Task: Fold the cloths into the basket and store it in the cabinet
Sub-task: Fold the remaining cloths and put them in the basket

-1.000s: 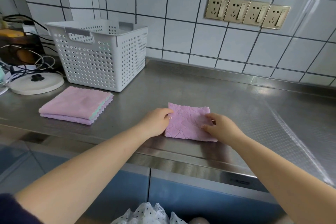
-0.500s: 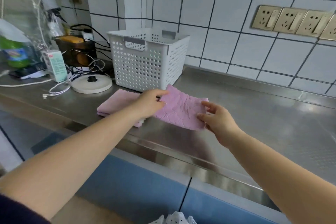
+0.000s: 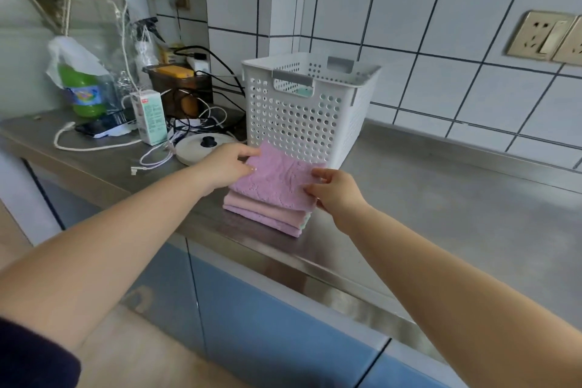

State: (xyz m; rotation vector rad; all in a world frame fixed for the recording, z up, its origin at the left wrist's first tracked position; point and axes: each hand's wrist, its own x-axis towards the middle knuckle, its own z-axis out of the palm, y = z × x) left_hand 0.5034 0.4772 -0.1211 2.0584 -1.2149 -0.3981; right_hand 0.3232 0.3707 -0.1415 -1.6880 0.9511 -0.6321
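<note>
A folded pink textured cloth (image 3: 278,181) is held just over a stack of folded pink cloths (image 3: 267,214) on the steel counter. My left hand (image 3: 228,165) pinches its left edge and my right hand (image 3: 333,190) pinches its right edge. Directly behind the stack stands the white perforated basket (image 3: 302,116), upright, with grey handles; something pale green shows inside through the handle opening. Blue cabinet doors (image 3: 277,324) run below the counter edge.
Left of the basket lie a white round lid (image 3: 201,148), tangled cables, a small carton (image 3: 151,116), a phone, a green bottle (image 3: 83,91) and a brown box. The steel counter (image 3: 456,198) stretches to the right. Wall sockets (image 3: 544,38) sit on the tiled wall.
Both hands lifted the folded cloth off the counter and carried it left, over the stack of folded cloths in front of the basket. The view swung left with them.
</note>
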